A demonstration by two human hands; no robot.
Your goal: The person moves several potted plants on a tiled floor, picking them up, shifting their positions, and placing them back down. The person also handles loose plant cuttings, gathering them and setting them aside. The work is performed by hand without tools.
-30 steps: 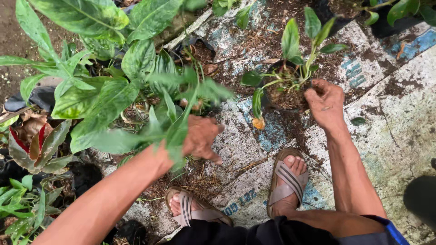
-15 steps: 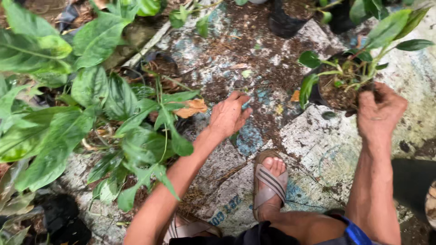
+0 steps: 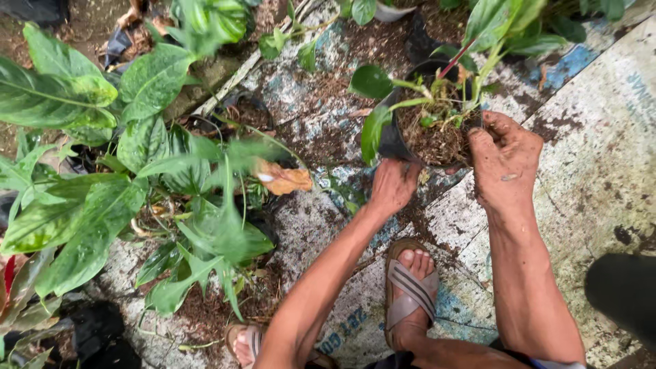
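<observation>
Both hands grip a small black pot (image 3: pixel 395 137) of seedlings: left hand (image 3: pixel 393 186) cupped at its near wall, right hand (image 3: pixel 504 164) closed on the rim (soil-caked). Next likely needs steady support underneath.

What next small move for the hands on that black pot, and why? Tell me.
Probably lift it a little and steady it: the left hand grips the black pot at its lower side, the right hand holds its rim, and the plant leans.

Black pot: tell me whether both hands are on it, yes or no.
Yes, the left hand grips the black pot at its near side and the right hand holds its rim.
</observation>
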